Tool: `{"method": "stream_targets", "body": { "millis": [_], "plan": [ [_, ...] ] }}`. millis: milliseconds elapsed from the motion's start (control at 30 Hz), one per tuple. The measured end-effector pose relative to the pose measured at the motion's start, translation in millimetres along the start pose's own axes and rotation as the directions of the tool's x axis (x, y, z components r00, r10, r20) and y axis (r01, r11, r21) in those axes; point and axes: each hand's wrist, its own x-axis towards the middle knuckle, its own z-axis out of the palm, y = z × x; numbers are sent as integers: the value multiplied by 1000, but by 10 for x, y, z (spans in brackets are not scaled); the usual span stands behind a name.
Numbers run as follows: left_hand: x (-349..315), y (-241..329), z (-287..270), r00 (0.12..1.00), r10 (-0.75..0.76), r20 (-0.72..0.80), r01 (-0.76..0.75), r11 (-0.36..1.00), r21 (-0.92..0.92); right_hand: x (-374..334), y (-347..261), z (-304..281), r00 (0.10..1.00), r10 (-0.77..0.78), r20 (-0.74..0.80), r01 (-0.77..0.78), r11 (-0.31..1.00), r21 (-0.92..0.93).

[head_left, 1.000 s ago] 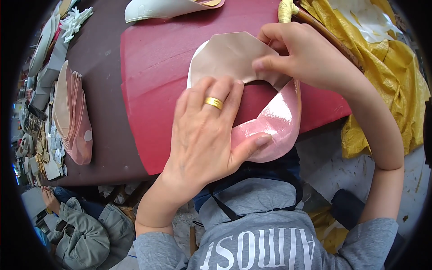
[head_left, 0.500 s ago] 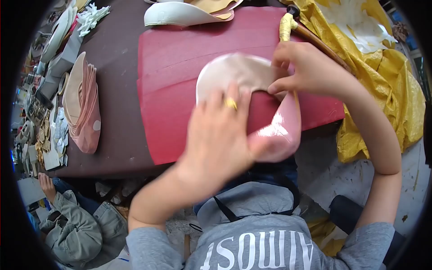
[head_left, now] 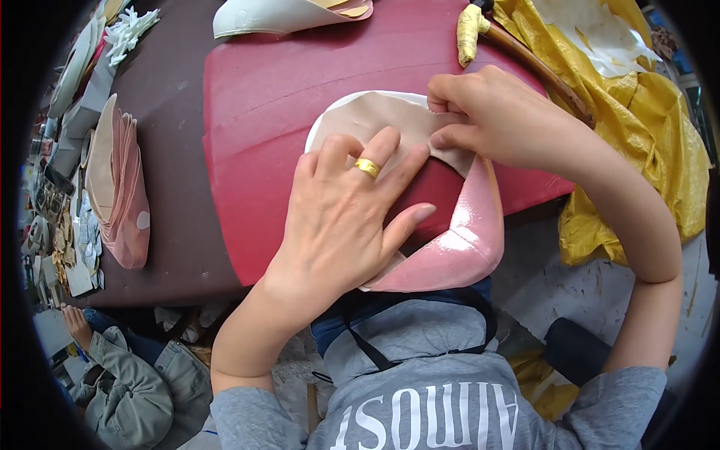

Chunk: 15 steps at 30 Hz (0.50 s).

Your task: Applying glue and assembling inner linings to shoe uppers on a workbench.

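Note:
A glossy pink shoe upper (head_left: 476, 229) lies curved on a red mat (head_left: 251, 172), its beige lining (head_left: 367, 116) facing up inside a white rim. My left hand (head_left: 341, 202), with a gold ring, rests on the lining with fingers bent and spread and the thumb apart. At the upper's far right part, my right hand (head_left: 480, 112) pinches the lining edge between thumb and fingers. The pink side curves back toward me, past the table's front edge. The spot under my left palm is hidden.
A hammer (head_left: 540, 71) with a yellow-wrapped head lies at the far right by a yellow sheet (head_left: 637, 150). Stacked pink uppers (head_left: 124, 195) sit on the left; a white upper (head_left: 277, 16) lies at the far edge. Another person's sleeve (head_left: 124, 375) shows lower left.
My left hand has shifted left and toward me, its fingers more bent. My right hand has moved slightly left. The pink side of the upper has swung toward me and shows more.

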Motion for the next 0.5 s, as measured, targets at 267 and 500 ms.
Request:
{"method": "stream_targets", "body": {
  "millis": [267,500],
  "plan": [
    [-51,-12,181,990,85,-111,-82,996,33,-93,60,36,999,-38,-23,40,998,58],
    [-12,-12,118,996,64,-59,-63,998,13,-124,135,133,991,-109,-78,114,992,58]
  ]
}}
